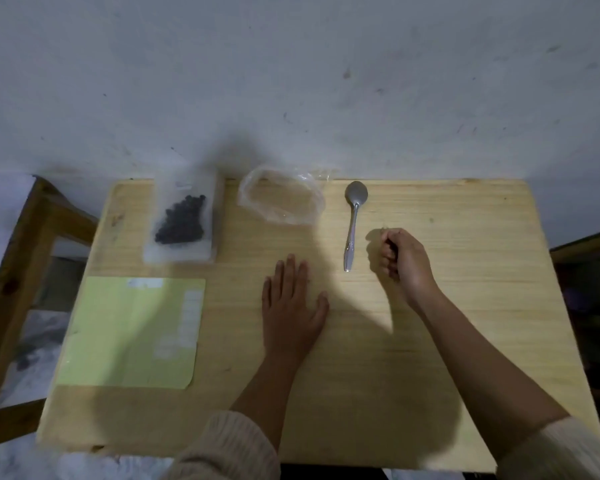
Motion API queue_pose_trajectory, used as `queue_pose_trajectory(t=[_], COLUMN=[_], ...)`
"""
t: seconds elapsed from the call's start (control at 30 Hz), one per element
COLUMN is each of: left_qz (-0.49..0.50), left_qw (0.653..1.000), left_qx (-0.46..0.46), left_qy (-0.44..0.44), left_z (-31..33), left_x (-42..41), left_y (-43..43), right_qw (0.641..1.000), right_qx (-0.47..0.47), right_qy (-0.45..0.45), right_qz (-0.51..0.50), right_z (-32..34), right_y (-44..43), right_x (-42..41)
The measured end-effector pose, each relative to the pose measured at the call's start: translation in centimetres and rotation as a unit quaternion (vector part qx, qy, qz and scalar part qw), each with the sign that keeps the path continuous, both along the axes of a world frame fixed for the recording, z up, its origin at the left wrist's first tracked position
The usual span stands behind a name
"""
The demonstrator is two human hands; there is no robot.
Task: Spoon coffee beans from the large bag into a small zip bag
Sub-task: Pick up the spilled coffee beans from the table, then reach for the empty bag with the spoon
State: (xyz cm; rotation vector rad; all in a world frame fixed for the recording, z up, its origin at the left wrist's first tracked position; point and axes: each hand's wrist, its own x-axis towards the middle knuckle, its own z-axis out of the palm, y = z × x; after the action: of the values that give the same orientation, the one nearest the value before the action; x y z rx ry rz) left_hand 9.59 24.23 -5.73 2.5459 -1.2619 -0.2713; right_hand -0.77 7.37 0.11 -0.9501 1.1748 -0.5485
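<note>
Silver metal spoon (354,223) lies by our curled, empty right hand (404,259); left hand (291,313) flat. Upper-middle floppy clear plastic bag (281,199) may sag, spilling.

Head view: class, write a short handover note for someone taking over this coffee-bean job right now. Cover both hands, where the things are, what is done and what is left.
Left hand: flat on the table, holding nothing.
Right hand: fingers curled, grip empty, just right of the spoon handle and not touching it.
Things: the frosted bag holding beans lies at the far left. The clear bag, open and apparently empty, lies at the far middle. The green pouch lies flat at the near left.
Done: nothing visibly under way; the spoon lies empty.
Left: take the spoon, open the bags, scoop the beans across.
</note>
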Motion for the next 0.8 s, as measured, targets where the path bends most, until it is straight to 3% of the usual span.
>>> queue_pose_trajectory(t=[0.17,0.27,0.37,0.47,0.53,0.6,0.73,0.8], left_qz=[-0.002,0.017,0.036,0.028,0.012,-0.02,-0.115,-0.14], left_qw=[1.0,0.998,0.976,0.949,0.942,0.951,0.981,0.983], left_qx=[-0.012,-0.04,-0.178,-0.309,-0.334,-0.307,-0.14,-0.103], left_qy=[0.009,0.054,0.121,0.053,0.026,0.028,0.073,0.062], left_z=[0.2,1.2,3.9,6.6,8.2,9.4,9.9,9.8], left_x=[0.2,1.2,3.7,7.9,10.7,13.0,15.8,16.3], left_y=[0.0,-0.6,-1.7,-3.2,-4.8,-6.0,-7.5,-7.6], right_qw=[0.983,0.988,0.995,0.996,0.995,0.993,0.989,0.988], right_qx=[0.109,0.083,0.016,-0.022,-0.05,-0.071,-0.094,-0.102], right_qy=[-0.143,-0.127,-0.089,-0.067,-0.052,-0.044,-0.02,-0.007], right_qz=[-0.049,-0.037,-0.03,-0.05,-0.063,-0.08,-0.111,-0.119], right_z=[1.0,2.5,4.3,5.9,6.9,7.9,9.5,10.1], right_y=[1.6,1.9,2.3,2.6,2.8,3.2,4.3,4.7], right_x=[-0.7,-0.6,-0.4,-0.2,-0.2,-0.4,-1.2,-1.8])
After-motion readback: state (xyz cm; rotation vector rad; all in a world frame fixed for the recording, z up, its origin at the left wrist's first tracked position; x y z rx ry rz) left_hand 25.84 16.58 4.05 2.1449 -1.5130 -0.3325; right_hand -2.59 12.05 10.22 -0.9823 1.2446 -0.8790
